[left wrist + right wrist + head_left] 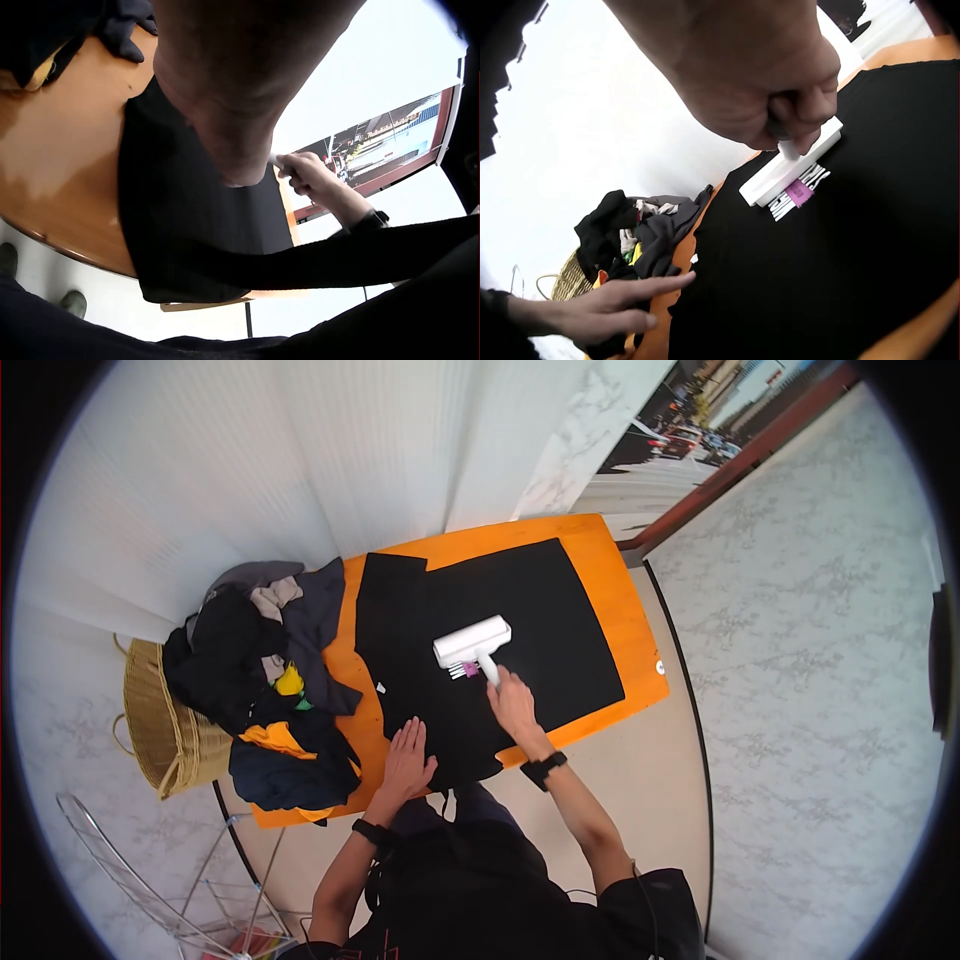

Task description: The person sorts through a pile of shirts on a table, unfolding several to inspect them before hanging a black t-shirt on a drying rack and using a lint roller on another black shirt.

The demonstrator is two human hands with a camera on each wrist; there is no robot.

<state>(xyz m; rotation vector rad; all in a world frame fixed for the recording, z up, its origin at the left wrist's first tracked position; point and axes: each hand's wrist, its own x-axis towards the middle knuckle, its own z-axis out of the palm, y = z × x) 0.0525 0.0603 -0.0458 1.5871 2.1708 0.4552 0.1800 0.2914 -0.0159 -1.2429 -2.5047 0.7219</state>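
A black garment [545, 620] lies spread over the orange table [625, 600]. My right hand [514, 708] grips the handle of a white lint roller [472, 642], whose head is against the cloth near the garment's middle. In the right wrist view, a white-and-purple print [799, 193] shows just beside the roller head. My left hand [408, 760] rests on the near left part of the garment, fingers straight and pointing away from me. A small white tag [380, 688] shows at the garment's left edge.
A heap of dark clothes [235, 650] with some grey, yellow and orange pieces covers the table's left end. Beside it stands a wicker basket [150, 705]. A metal-framed rack [190, 890] is at lower left, and a white curtain [300, 460] hangs behind the table.
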